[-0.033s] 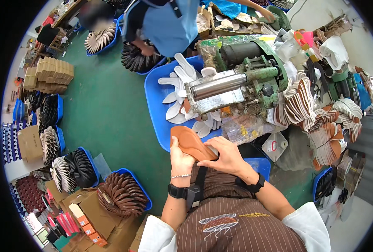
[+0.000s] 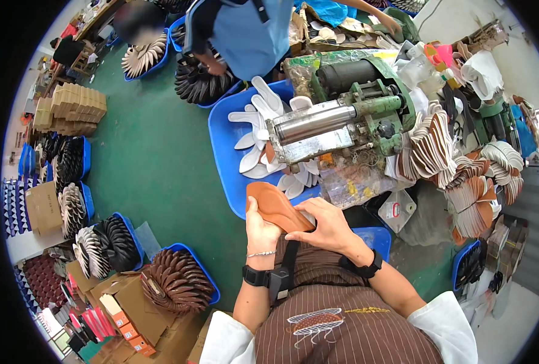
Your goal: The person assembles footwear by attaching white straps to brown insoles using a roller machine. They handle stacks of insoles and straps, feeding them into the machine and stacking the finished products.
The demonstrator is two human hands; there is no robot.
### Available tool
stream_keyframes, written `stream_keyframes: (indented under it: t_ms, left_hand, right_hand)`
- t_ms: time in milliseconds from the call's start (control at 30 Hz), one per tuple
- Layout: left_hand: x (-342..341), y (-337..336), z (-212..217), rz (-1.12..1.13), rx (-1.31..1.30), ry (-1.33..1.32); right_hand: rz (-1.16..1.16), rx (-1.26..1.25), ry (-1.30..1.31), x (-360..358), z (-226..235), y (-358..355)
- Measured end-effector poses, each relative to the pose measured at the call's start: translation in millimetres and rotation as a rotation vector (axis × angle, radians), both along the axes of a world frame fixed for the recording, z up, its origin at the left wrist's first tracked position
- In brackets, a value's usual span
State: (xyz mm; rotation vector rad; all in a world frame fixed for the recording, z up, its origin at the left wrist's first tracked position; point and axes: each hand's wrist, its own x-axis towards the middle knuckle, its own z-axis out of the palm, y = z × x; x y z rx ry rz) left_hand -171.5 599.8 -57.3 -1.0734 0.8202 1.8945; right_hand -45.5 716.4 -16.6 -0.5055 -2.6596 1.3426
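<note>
A brown insole (image 2: 274, 207) is held in front of my body, its smooth tan face turned up. My left hand (image 2: 261, 227) grips it from the left, the thumb lying along its edge. At its lower right end, the fingers and thumb of my right hand (image 2: 330, 225) close on the rim. Just beyond is a blue tub (image 2: 219, 142) with several white insoles (image 2: 250, 141) fanned out in it. Over the tub's right side stands a green machine with a shiny metal roller (image 2: 315, 125).
Stacked brown and white insoles (image 2: 427, 148) crowd the bench at right. On the floor at left are a tub of brown shoe parts (image 2: 177, 279), cardboard boxes (image 2: 127, 300) and beige stacks (image 2: 75, 109). A co-worker in a blue apron (image 2: 242, 39) bends over a tub of black pieces (image 2: 193, 82).
The co-worker's body and lower hand have shifted slightly to the right. My hands and the insole look the same.
</note>
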Motion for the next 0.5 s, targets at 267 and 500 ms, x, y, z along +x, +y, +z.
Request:
stream_keyframes:
  t_ms: [267,500]
  left_hand:
    - [-5.3,-2.0,-12.5,0.016,0.009,0.1]
    - [-32.9,-7.1,-6.6,0.007,0.096,0.136]
  right_hand:
    - [-0.073,-0.065,0.22,2.7,-4.4,-0.7]
    - [-0.077,-0.889,-0.111,26.4,6.2,-1.7]
